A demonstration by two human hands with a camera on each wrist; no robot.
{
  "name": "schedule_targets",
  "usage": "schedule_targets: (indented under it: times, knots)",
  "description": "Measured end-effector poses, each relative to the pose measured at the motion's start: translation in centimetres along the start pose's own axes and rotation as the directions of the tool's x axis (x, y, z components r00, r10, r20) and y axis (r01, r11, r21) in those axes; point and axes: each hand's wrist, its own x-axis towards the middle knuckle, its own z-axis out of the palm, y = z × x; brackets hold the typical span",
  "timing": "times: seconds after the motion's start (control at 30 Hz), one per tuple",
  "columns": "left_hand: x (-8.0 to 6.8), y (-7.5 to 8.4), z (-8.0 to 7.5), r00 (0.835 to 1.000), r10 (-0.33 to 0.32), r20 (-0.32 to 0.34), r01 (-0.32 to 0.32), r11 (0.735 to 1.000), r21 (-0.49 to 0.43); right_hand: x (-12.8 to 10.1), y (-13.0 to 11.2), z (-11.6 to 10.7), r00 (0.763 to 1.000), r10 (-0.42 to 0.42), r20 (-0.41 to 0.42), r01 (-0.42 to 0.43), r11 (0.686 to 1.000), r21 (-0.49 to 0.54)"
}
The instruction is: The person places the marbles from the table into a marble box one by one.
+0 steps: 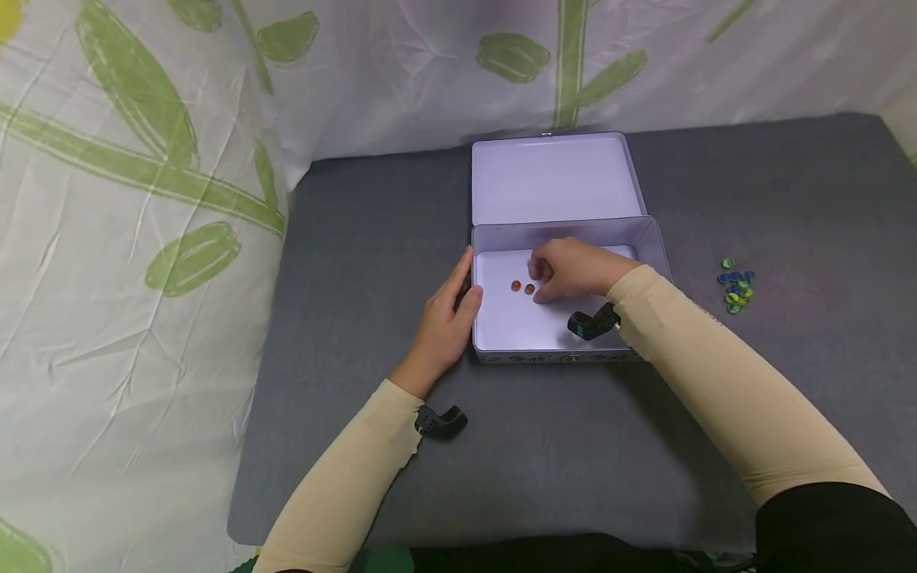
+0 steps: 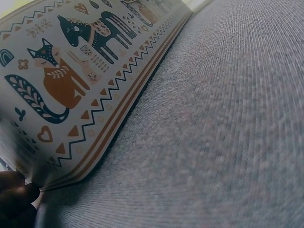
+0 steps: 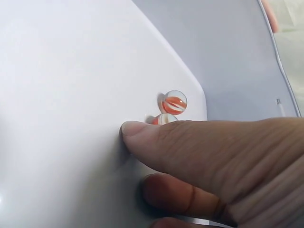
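A grey fabric-covered table (image 1: 358, 239) bears an open tin box (image 1: 566, 354) at its centre, the hinged lid (image 1: 552, 179) lying back flat toward twelve o'clock. The box's outer wall, seen from the left wrist, is printed with foxes and horses. Toward three o'clock, well apart from the box, a small heap of green and blue marbles (image 1: 735, 285) lies on the cloth.

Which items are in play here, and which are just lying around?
In play: tin, two orange marbles, right hand inside the tin beside them, left hand on the tin's left wall.
Lying about: green and blue marbles, mat, leaf-print cloth.
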Motion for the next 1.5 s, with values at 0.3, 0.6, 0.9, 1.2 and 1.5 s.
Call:
schedule_targets:
  times: [0.3, 0.6, 0.9, 1.2, 1.5]
  knots:
    - [0.1, -0.1, 0.0, 1.0, -0.005, 0.0, 0.005, 1.0, 0.014, -0.3, -0.3, -0.2, 1.0, -0.008, 0.0, 0.008, 1.0, -0.018]
    - [0.1, -0.1, 0.1, 1.0, 0.0, -0.001, 0.0, 1.0, 0.016, -0.2, 0.0, -0.2, 0.999, -0.033, -0.001, 0.033, 0.999, -0.013]
    - [0.2, 0.1, 0.1, 1.0, 0.002, 0.003, -0.002, 1.0, 0.011, -0.6, -0.1, -0.5, 0.999, -0.019, -0.025, 0.019, 1.0, 0.011]
    - [0.0, 0.0, 0.1, 1.0, -0.011, 0.007, 0.011, 1.0, 0.017, -0.8, -0.2, -0.7, 0.996, -0.032, -0.085, 0.033, 0.999, 0.019]
    - [0.0, -0.1, 0.1, 1.0, -0.004, 0.003, 0.004, 1.0, 0.013, -1.1, -0.3, -1.6, 0.981, -0.085, -0.175, 0.092, 0.995, 0.031]
